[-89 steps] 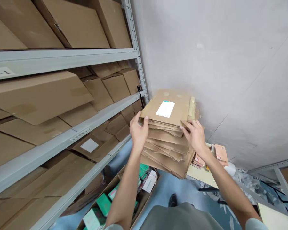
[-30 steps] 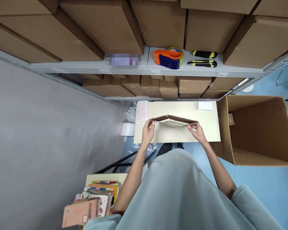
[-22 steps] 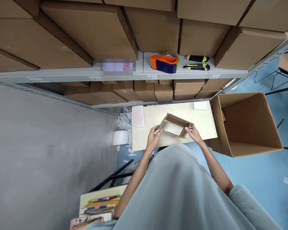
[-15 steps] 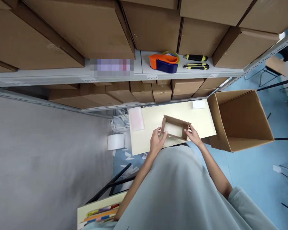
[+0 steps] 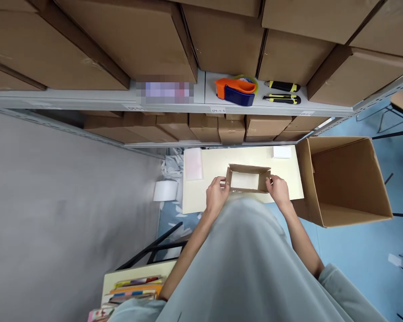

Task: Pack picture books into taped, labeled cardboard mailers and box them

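I hold a small carton (image 5: 250,169) between my two hands, over the middle of the pale table (image 5: 201,197) in front of me, its open top facing up and its long walls running from side to side. My left hand (image 5: 216,195) is closed around the left end, fingers bent along the outside and the thumb by the near corner. My right hand (image 5: 278,191) pinches the opposite end wall, fingers curled in close to the cardboard. A whitish surface shows inside the walls, and I cannot tell whether it is a bottom or the tabletop seen through; nor can I tell whether the carton touches the table. Beyond it, near the table's far right corner, lies a white box (image 5: 282,152), and a pinkish stack (image 5: 193,164) lies at the left end. Just beside the table on my right stands a large carton (image 5: 308,188) with its flaps open. Above the far edge runs a grey shelf (image 5: 201,108) with an orange-and-blue tape dispenser (image 5: 237,91) and two black-and-yellow cutters (image 5: 284,86) set in front of brown boxes (image 5: 225,40).
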Tool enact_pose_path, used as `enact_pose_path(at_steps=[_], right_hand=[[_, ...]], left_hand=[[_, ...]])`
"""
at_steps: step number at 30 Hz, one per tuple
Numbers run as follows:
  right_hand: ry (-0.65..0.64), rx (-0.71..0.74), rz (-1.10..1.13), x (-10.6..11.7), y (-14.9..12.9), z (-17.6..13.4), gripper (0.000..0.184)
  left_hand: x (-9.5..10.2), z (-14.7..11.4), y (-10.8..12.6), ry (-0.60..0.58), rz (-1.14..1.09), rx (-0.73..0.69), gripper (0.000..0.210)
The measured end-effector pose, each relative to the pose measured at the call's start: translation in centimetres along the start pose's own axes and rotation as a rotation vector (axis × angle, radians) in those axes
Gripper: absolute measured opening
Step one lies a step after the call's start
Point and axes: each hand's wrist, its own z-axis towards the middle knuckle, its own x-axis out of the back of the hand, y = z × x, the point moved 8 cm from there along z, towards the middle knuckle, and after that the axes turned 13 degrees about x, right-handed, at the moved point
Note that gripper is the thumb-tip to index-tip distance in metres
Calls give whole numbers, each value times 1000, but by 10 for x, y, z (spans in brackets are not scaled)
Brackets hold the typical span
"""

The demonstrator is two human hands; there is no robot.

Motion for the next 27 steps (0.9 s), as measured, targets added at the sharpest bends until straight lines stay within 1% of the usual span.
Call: enact_pose_path(at_steps=[2,4,7,9,12,14,17,19,21,24,27], right_hand=[[-30,24,-29,2,3,13,32],[-57,61,-48,0,3,23,35],[-87,121,-41,-7,2,30,43],[-130,156,1,-15,3,31,44],[-178,209,106,-23,8,31,42],[-161,269,182,-22,12,30,43],[-164,419,276,-16,17,25,49],[-205,493,308,-15,21,22,52],[-233,519,327,-14,24,20,46],[-225,513,347,-15,25,24,36],[-177,462,365,-18,23,33,35]], left_hand=[[-8,-10,6,8,-5,-5,13],[-18,-17,8,19,3,18,15],[-32,-21,8,27,50,50,20],[-38,-22,11,23,94,44,25],[-45,-23,21,-5,149,-22,31],[-50,-24,28,-54,164,-94,33],[-57,-26,31,-149,175,-167,46],[-59,-22,28,-176,176,-172,49],[-57,-15,23,-156,162,-154,44],[-55,-2,20,-110,124,-129,39],[-59,8,18,-96,108,-108,42]])
